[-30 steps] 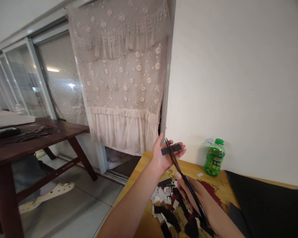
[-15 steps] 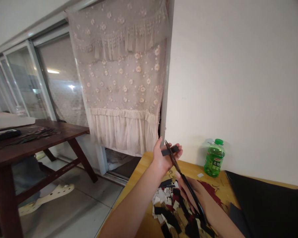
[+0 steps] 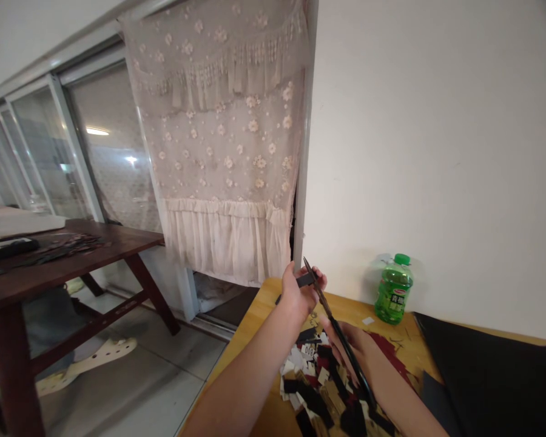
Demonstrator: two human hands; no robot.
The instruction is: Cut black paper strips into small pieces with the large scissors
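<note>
Two hands, left fingers pinching a black strip, right fingers gripping scissors, over a wooden table.

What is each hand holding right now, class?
Left hand: closed, holding a black strip.
Right hand: closed, holding black-handled scissors.

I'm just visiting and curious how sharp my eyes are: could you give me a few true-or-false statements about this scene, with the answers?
1. The right hand holds long black scissors. True.
2. The left hand holds a small black strip. True.
3. The green plastic bottle lies on its side. False: it stands upright by the wall.
4. The pile of cut scraps is on the floor. False: it lies on a wooden table.
5. The lace curtain has a floral pattern. True.
</note>
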